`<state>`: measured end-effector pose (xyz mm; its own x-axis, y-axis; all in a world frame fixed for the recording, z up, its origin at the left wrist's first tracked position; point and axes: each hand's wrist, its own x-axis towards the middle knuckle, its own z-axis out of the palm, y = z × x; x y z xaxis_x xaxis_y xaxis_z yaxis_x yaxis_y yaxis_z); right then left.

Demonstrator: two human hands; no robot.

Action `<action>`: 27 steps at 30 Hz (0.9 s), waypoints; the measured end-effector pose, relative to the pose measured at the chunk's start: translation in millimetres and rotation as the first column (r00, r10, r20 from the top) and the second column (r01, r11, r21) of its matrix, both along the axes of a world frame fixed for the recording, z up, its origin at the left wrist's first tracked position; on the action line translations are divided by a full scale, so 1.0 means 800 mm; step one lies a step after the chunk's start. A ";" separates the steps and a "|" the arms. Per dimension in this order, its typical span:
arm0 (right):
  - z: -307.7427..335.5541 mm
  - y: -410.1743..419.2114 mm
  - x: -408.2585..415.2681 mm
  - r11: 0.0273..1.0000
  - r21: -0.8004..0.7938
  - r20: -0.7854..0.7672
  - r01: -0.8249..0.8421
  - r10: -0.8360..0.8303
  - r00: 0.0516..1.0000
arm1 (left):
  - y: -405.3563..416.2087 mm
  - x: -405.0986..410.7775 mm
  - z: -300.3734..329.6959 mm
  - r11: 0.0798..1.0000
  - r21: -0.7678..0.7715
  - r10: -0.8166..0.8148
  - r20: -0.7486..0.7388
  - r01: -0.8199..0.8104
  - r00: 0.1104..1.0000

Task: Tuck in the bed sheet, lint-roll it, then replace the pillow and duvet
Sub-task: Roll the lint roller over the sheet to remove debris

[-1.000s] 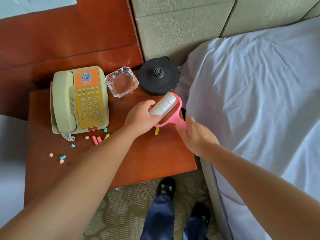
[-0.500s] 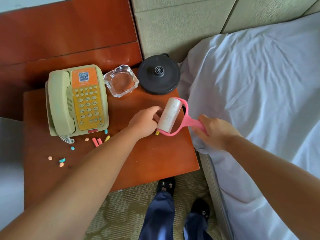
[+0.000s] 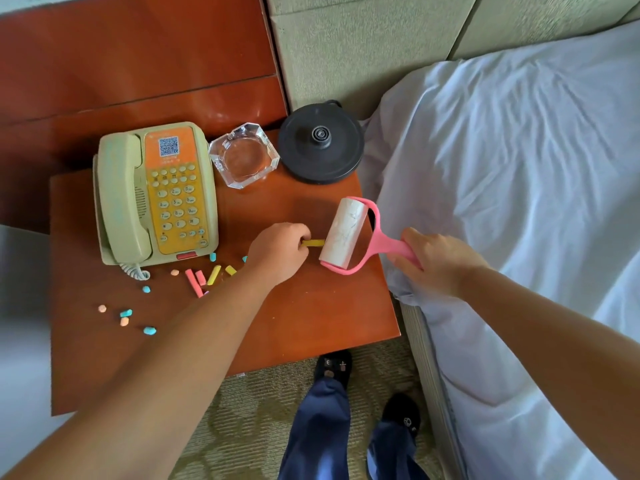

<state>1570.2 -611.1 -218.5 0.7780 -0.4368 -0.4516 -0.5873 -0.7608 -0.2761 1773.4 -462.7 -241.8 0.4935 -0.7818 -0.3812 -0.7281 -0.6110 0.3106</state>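
Pink lint roller (image 3: 346,235) gripped by right hand (image 3: 438,261) | left hand (image 3: 278,252) pinches yellow stick (image 3: 313,242) | step: lint-rolling | next: roller onto sheet (image 3: 519,168)

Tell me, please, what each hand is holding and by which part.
The right hand grips the pink-framed lint roller by its handle. The left hand pinches one end of a small yellow stick.

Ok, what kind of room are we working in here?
Most likely a hotel bedroom: a bed with a white sheet against a padded headboard, and a wooden nightstand carrying a corded desk phone, glass ashtray and kettle base.
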 end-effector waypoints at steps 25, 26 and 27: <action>-0.025 0.086 0.084 0.947 0.214 0.105 0.239 -0.265 0.958 | 0.028 0.050 0.005 0.968 0.065 0.189 0.445 -0.242 0.875; -0.026 0.092 0.086 0.944 0.202 0.104 0.260 -0.285 0.953 | 0.028 0.050 0.004 0.973 0.056 0.179 0.432 -0.224 0.884; -0.026 0.097 0.088 0.946 0.180 0.092 0.269 -0.289 0.953 | 0.028 0.051 0.004 0.978 0.047 0.166 0.421 -0.204 0.892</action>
<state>1640.7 -533.7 -239.4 0.6864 -0.5716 -0.4496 -0.7264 -0.5094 -0.4614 1813.9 -440.0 -238.8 0.7535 -0.6339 -0.1741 -0.6501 -0.7579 -0.0539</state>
